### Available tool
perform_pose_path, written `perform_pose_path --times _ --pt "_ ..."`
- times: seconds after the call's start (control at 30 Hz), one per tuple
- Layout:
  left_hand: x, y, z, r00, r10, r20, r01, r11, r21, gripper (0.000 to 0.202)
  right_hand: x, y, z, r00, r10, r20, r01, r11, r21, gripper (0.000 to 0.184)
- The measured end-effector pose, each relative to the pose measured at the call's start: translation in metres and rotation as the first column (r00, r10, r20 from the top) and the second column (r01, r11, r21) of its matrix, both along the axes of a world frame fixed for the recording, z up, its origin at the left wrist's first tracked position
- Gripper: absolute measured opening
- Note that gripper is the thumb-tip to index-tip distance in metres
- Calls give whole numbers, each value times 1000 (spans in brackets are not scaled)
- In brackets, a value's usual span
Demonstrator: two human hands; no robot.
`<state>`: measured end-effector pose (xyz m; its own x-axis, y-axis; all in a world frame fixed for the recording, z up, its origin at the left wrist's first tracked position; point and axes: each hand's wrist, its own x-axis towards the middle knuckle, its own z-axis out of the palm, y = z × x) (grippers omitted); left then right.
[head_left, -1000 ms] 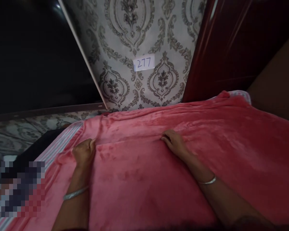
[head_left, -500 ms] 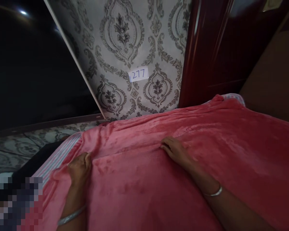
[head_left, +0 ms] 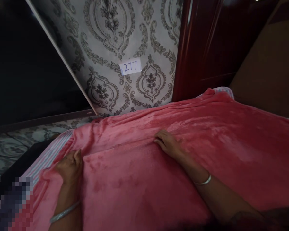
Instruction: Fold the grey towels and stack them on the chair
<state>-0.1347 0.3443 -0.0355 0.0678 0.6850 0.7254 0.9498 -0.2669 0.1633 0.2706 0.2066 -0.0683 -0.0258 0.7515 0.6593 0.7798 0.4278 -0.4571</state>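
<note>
A pink-red plush blanket (head_left: 125, 179) lies spread over a bed, with a straight fold line running between my two hands. On its left part, my left hand (head_left: 69, 165) is closed in a fist, gripping the blanket at one end of that line. Farther right, my right hand (head_left: 167, 142) has its fingers curled down and pinched on the blanket at the other end. The fingertips of both hands are partly hidden. Each wrist wears a silver bangle.
A striped sheet (head_left: 49, 154) shows beyond the blanket's left edge. Behind the bed stand a patterned wall with a paper label (head_left: 130, 66) reading 277, a large dark screen (head_left: 31, 70) and a dark red wooden panel (head_left: 207, 48). A brown surface (head_left: 269, 70) rises at right.
The view has shifted, so the wall, blanket and both hands appear farther left and slightly higher. Both hands keep their grip at about the same places on the blanket.
</note>
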Motion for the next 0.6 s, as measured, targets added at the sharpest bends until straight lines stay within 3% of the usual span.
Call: perform_pose_path --times 0.4,0.53,0.6 --pt "13 1 -12 998 -33 -44 28 992 -124 41 3 6 -11 1000 -22 3 22 1000 1 11" --pt "18 -1 -7 996 -42 -76 24 975 -223 37 2 9 -14 999 -35 -14 35 999 19 9" --pt "18 -3 -2 988 -103 -111 69 960 -272 34 1 10 -14 999 -45 -9 46 999 15 8"
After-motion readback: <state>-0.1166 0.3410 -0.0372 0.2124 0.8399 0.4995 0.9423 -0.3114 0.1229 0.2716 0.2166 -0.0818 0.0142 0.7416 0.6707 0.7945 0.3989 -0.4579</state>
